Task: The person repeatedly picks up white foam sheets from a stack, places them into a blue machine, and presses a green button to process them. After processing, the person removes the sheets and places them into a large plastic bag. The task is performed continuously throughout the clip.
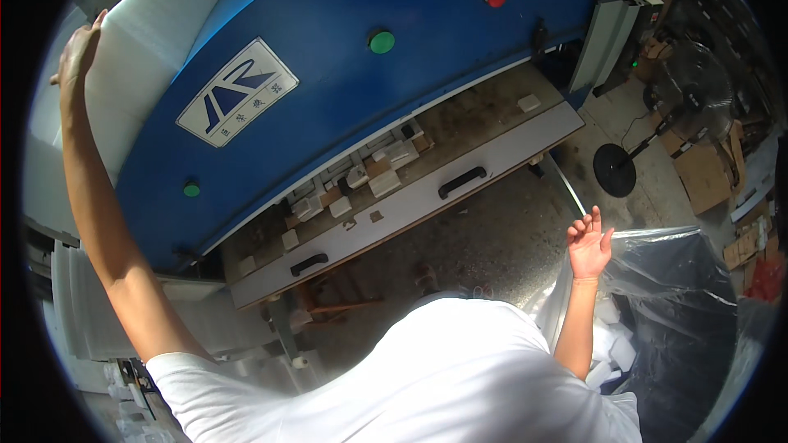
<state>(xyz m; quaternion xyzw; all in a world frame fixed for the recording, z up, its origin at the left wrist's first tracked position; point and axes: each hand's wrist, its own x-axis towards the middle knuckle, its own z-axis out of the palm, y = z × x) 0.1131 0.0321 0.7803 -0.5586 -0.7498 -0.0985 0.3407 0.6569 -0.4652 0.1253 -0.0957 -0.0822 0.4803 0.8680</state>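
At upper left, white foam (156, 26) beside left fingers (99, 20), grip unclear; right fingers (596, 216) spread

The bare left arm (105, 221) stretches to the far left, its left hand (78, 53) spread; the bare right forearm (578, 324) points away, right hand (588, 253) loosely curled, palm showing.

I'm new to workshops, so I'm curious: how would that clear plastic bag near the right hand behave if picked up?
The clear plastic bag would probably flop, since its film is wrinkled. It may feel slippery, given the glossy sheen. The white pieces inside look like foam, so it's likely light for its size.
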